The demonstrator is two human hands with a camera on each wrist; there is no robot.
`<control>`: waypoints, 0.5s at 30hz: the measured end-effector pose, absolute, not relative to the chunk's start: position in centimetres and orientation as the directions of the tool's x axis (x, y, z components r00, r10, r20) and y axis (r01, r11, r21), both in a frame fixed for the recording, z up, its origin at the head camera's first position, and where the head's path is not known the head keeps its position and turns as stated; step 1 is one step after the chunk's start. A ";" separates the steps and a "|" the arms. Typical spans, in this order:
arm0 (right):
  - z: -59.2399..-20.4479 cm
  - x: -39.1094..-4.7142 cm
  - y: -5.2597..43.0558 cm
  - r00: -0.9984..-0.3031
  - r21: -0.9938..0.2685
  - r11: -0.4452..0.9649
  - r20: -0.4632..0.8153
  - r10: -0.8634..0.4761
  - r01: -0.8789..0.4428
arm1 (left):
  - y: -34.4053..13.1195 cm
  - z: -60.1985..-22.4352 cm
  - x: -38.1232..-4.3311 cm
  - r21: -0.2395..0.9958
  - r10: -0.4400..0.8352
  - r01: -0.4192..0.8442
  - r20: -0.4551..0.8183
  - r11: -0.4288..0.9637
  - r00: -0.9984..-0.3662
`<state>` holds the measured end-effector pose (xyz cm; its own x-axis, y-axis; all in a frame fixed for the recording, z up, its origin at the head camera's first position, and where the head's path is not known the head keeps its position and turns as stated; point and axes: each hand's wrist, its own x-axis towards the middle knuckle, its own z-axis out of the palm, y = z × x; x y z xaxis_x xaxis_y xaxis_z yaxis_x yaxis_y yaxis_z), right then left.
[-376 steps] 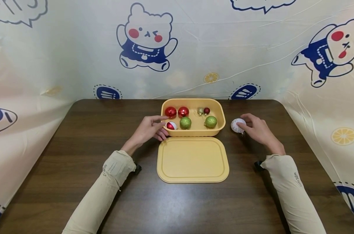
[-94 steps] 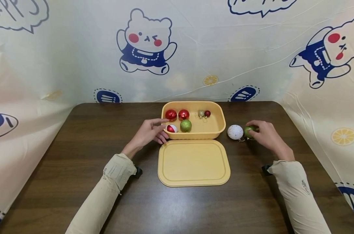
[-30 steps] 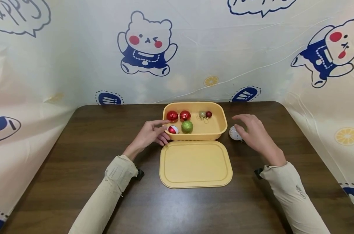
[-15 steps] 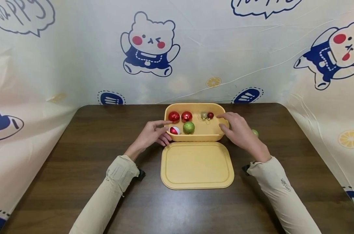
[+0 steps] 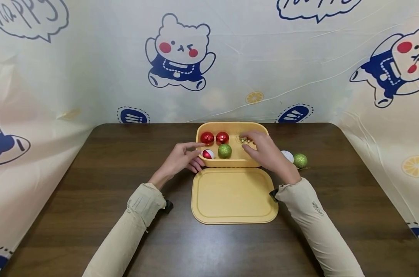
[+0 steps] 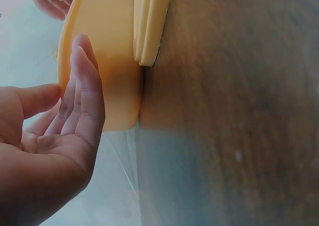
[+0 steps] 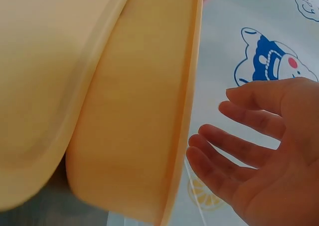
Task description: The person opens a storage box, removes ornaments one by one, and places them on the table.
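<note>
Bear-printed sheeting (image 5: 109,57) backs your dark wood-grain counter (image 5: 209,250). Your left hand (image 5: 179,158), fingers relaxed, touches the rounded yellow box (image 5: 230,163); your right hand (image 5: 269,155), fingers parted and holding nothing, hovers by partly hidden gold-capped baubles (image 5: 243,141) inside.

1. I see a dark wood-grain table (image 5: 91,200), glare near the front.
2. Behind it, I get a pale, creased backdrop (image 5: 251,50).
3. Backdrop prints I see: winking bear (image 5: 181,52), tilted bear (image 5: 391,71) on the right, orange slice (image 5: 416,166), "happy" bubble (image 5: 27,17) upper left.
</note>
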<state>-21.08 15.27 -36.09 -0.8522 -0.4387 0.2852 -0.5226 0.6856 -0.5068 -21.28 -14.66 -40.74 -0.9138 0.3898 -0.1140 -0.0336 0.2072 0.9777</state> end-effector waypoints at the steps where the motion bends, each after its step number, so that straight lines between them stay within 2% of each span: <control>1: -36.1 -21.2 15.0 -0.847 -0.505 0.680 0.291 -0.445 -0.531 | -14.7 -40.8 -21.3 0.978 0.390 -0.033 -0.113 0.207 -0.914; 7: -36.4 -21.7 13.6 -0.830 -0.491 0.670 0.286 -0.479 -0.556 | -14.6 -40.7 -21.3 0.979 0.391 -0.032 -0.110 0.201 -0.914; 15: -37.3 -22.4 11.8 -0.840 -0.538 0.661 0.198 -0.504 -0.523 | -14.7 -40.7 -21.2 0.979 0.391 -0.034 -0.112 0.201 -0.914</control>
<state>-22.45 11.80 -37.30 -0.8405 -0.5043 0.1983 -0.5234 0.6607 -0.5382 -21.19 -14.73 -40.72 -0.9135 0.3913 -0.1115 -0.0335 0.2007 0.9791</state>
